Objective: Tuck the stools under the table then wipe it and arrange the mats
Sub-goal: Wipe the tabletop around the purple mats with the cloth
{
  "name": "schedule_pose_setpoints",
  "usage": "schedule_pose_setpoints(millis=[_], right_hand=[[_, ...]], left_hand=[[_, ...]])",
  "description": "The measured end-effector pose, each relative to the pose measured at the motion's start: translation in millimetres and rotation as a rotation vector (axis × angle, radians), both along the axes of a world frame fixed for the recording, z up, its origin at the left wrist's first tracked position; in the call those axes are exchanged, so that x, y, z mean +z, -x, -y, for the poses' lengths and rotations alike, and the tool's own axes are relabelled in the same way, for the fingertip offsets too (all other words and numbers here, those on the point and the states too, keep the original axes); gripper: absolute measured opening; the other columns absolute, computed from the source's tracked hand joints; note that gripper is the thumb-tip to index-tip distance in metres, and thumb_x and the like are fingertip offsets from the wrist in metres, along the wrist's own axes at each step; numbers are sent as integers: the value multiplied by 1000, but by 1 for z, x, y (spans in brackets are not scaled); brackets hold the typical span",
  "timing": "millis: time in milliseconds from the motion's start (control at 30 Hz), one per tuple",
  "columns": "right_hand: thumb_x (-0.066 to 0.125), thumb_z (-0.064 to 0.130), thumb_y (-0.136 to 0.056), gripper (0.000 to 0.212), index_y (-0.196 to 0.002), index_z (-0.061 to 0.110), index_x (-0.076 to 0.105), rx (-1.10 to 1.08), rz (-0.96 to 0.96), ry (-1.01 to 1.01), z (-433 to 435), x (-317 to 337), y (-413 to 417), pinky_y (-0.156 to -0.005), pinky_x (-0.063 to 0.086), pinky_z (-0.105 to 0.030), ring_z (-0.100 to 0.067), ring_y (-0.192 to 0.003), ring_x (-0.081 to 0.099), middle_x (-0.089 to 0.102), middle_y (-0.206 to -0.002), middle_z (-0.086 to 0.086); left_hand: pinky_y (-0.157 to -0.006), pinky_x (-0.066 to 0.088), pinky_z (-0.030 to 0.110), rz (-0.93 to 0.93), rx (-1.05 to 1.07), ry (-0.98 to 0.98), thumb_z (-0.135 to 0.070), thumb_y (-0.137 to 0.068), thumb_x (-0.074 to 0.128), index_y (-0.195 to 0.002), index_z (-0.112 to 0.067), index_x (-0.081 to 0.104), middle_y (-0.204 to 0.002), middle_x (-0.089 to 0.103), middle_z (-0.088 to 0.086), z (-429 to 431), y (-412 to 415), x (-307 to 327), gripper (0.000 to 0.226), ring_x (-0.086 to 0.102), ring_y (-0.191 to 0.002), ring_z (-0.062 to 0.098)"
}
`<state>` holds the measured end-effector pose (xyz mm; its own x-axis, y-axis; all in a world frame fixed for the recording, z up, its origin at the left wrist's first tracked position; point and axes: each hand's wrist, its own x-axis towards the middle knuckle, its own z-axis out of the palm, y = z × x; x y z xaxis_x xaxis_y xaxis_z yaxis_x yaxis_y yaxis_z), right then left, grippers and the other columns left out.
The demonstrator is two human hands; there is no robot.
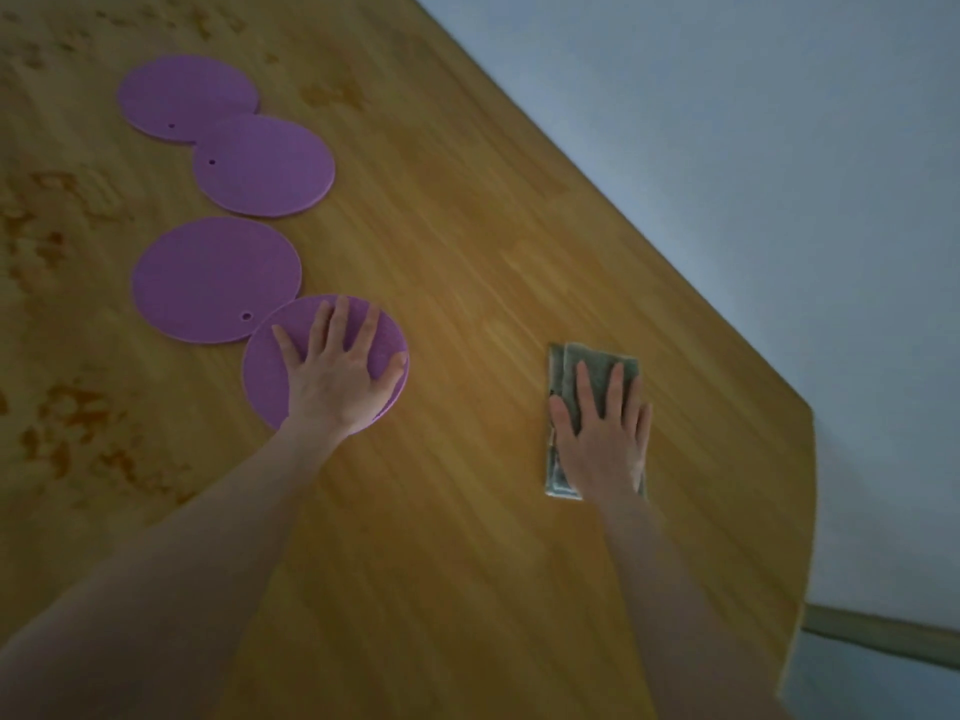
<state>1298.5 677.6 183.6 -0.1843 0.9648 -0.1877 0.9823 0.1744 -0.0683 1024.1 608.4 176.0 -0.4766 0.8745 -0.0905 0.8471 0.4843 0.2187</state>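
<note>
Blotchy grained wooden bench (pixel 467 226), three flat round purple mats (pixel 265 166) in a row, left grip (pixel 337 371) spread flat, pressing a fourth mat (pixel 265 376) nearest, bare wood between, right grip (pixel 602 433) straight-fingered on a folded grey cloth (pixel 597 363), bench edge and rounded corner near on the right.

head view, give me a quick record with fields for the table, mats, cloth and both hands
table: wooden, blotchy marks on its left part
mats: four round purple ones in a rough line: far mat, second mat, third mat, near mat
overlap: second mat over far mat's edge; near mat over third mat's edge
left hand: flat, fingers spread, pressing on near mat
right hand: flat on folded cloth
cloth: grey-green, near table's right edge
</note>
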Motion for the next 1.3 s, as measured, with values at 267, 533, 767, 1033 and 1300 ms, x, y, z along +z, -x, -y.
schedule_pose_setpoints(millis=[267,533,767,1033,1300], right_hand=[[3,67,-89,67,-149,37,-1,228,-4,27,62,0,8,-114,-13,-43,-28,-145,-14,-13,-158,-2],[-7,69,-86,68,-145,36,-13,146,-36,52,165,-2,-23,-113,-17,-43,-31,-143,-19,-16,-157,-6],[-8,69,-84,69,-145,37,-15,157,-31,75,176,3,-34,-115,-12,-44,-27,-144,-18,-18,-157,-3],[12,61,-92,67,-149,27,20,136,-66,53,244,12,0,-115,4,-50,-39,-143,8,13,-157,-11],[-12,69,-82,73,-146,34,-13,-17,-35,33,245,6,39,-111,-23,-41,-32,-144,-15,-12,-158,-6]], left_hand=[[-110,10,63,9,-93,-133,-57,-89,32,-136,-19,47,-151,33,15,107,-99,13,62,24,-141,34],[-107,19,67,48,-13,33,-63,-90,23,-141,-24,43,-151,34,11,232,-138,9,67,26,-140,34],[-111,11,63,39,7,136,-64,-89,24,-144,-29,35,-153,30,7,244,-144,9,67,21,-142,31],[-108,17,64,71,-21,96,-59,-88,30,-141,-24,44,-149,38,11,244,-142,17,65,31,-138,36],[-109,21,62,18,-127,-18,-56,-90,32,-134,-22,52,-148,39,13,274,-43,14,59,32,-137,37]])
